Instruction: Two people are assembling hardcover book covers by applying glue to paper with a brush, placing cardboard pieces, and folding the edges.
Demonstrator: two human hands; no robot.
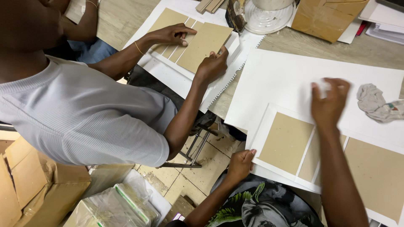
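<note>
Left hand (240,163) curled, right hand (329,102) pressing (fingers blurred, perhaps gripping)

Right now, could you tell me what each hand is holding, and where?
The left hand grips the white sheet at its near corner; the right hand pinches something small and white, blurred, in its fingers.

Bare white sheet (277,80) left of right hand (329,103) open; crumpled rag (376,103) blocks right; co-worker's hand (211,66) near left.

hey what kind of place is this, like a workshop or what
Probably a small bookbinding or craft workshop: brown boards lie spaced on white sheets, a co-worker lays another board, and cardboard boxes sit on the floor.
</note>
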